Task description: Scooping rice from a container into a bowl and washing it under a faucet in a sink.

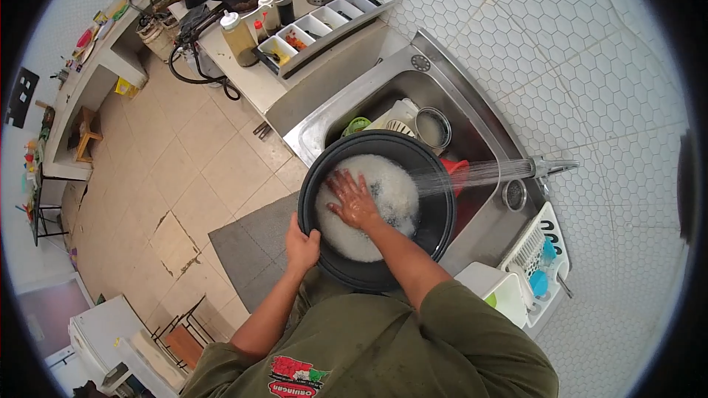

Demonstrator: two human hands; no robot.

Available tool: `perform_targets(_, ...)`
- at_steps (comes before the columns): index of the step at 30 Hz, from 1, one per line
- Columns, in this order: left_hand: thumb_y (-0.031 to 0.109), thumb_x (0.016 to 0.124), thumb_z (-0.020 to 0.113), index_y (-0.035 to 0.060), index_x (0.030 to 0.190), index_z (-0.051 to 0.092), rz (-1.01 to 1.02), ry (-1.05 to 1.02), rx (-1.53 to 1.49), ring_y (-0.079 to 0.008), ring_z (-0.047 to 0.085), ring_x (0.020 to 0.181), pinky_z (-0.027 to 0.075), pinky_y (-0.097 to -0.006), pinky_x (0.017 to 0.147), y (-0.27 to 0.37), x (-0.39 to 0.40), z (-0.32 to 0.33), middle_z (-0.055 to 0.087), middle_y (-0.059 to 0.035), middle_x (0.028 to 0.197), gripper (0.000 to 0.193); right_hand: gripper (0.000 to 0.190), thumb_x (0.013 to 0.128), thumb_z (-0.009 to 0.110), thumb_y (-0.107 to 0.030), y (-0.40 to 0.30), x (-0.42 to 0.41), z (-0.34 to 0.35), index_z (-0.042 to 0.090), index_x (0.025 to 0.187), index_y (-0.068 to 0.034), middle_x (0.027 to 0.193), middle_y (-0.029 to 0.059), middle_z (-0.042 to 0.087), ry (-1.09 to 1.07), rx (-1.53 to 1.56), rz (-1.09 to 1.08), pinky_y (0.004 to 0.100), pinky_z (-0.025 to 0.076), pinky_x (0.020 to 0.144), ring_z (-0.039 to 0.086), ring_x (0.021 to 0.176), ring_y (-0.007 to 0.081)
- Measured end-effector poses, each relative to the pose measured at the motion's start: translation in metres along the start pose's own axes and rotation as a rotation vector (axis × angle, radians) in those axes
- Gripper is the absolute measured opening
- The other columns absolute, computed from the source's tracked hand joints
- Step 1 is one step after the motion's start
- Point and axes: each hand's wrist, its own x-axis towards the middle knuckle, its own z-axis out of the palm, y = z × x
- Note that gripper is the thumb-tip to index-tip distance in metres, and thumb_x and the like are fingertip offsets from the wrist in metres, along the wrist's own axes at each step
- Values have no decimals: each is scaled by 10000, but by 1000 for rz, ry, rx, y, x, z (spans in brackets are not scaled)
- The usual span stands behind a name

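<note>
A large black pot (437, 232) rests over the near part of the steel sink (470, 121), in front of my body. Inside it, cloudy water covers white grains (345, 237) that look like rice. My left hand (303, 247) grips the pot's rim on the left, thumb over the edge. Fingers spread and palm down, my right hand (354, 199) lies wet on the grains and holds nothing. From the tap (545, 167) on the right, a spray of water (475, 173) falls into the pot.
Behind the pot, the sink holds a round metal container (433, 127), a green item (357, 126) and a red item (458, 174). A white dish rack (545, 265) stands to the right. Squeeze bottles (238, 38) and a condiment tray (326, 19) line the counter beyond.
</note>
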Motion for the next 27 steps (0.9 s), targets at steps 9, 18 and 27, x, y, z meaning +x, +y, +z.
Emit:
perform_targets(9, 72, 746, 561, -20, 1185, 500, -73, -42, 11, -298, 630, 850, 482, -376, 822, 6, 2, -6, 649, -195, 965, 453, 671, 969, 368, -521, 57, -33, -9, 182, 1540, -221, 1609, 123, 38, 60, 35, 349, 615, 68, 1140, 88, 1468, 360)
perform_targets(18, 72, 736, 557, -17, 1161, 515, -66, -56, 28, -325, 627, 860, 481, -399, 821, 18, 4, -3, 641, -203, 936, 436, 748, 935, 405, -586, 54, -60, 9, 147, 1546, -241, 1606, 142, 8, 108, 104, 444, 638, 80, 1131, 55, 1459, 409)
perform_targets(27, 52, 737, 549, -30, 1175, 505, 15, -11, 56, -346, 647, 953, 480, -398, 875, -9, 7, 3, 646, -230, 999, 448, 754, 892, 504, -554, -1, -48, -8, 247, 1519, -223, 1601, 105, 121, 86, 140, 84, 604, 78, 1149, 104, 1470, 343)
